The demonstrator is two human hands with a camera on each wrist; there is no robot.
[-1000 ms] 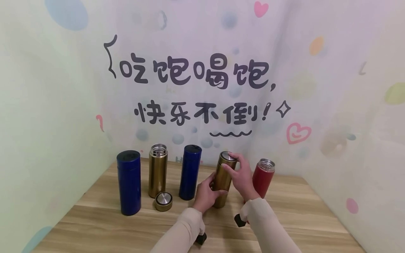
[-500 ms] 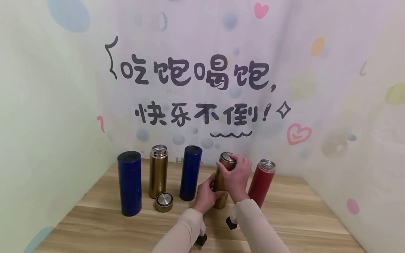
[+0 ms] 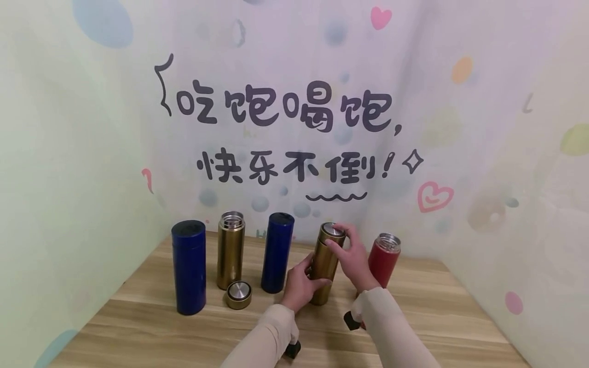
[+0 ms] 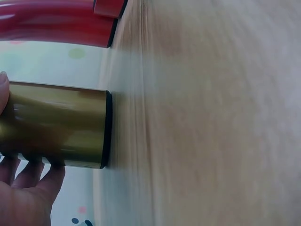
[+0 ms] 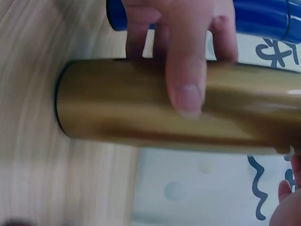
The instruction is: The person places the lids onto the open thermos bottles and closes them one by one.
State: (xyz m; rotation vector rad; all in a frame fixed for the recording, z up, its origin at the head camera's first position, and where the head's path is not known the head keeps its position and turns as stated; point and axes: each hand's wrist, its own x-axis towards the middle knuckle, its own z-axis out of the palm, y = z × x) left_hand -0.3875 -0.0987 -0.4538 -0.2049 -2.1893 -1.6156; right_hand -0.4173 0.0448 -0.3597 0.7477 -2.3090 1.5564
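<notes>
A gold thermos bottle [image 3: 324, 268] with a steel-topped lid [image 3: 332, 231] stands upright on the wooden table. My left hand [image 3: 298, 287] grips its body from the left, thumb across the front. My right hand [image 3: 358, 261] holds the lid at the top between thumb and fingers, the far fingers hidden. In the right wrist view, the left hand [image 5: 188, 37] wraps the gold body, while a bit of the right hand [image 5: 288, 212] shows at the lid end. The left wrist view shows the bottle's dark base [image 4: 107, 129] at the tabletop.
To the right stands a lidless red thermos [image 3: 383, 260], partly behind my right wrist; a red piece [image 4: 109, 7] overlaps its base. Leftward are a slim blue thermos [image 3: 277, 255], a lidless gold thermos [image 3: 230, 255] with its lid [image 3: 238, 295] in front, and a larger blue thermos [image 3: 188, 268].
My right hand turned leftward over the lid half a second ago, and is now back at the right with thumb and fingers on it. The left hand has kept its grip.
</notes>
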